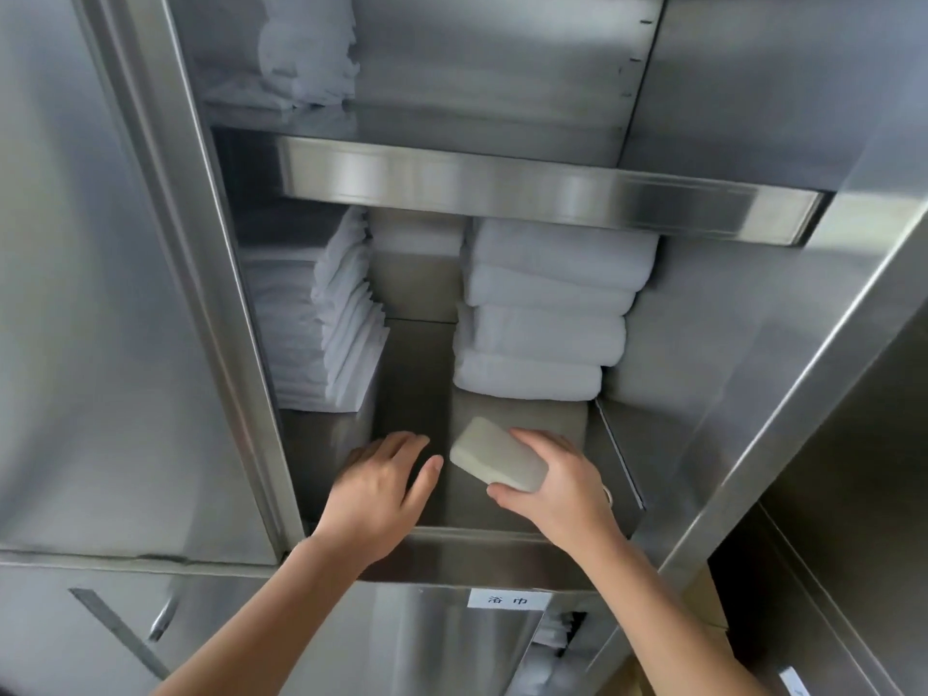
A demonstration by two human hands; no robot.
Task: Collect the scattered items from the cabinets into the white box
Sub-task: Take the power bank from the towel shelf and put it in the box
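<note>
My right hand (557,482) grips a small white rectangular box-like item (497,454) just above the steel floor of the open cabinet's lower shelf (417,374), fingers over its far side and thumb under its near end. To its left, my left hand (384,482) reaches into the same shelf with fingers relaxed, touching the shelf floor and holding nothing. The white collecting box is not in view.
Folded white towels (547,308) are stacked at the shelf's back right, folded white linens (331,319) at the left. More white cloth (306,47) lies on the upper shelf. An open steel door (783,354) stands at the right. A labelled panel (507,600) sits below.
</note>
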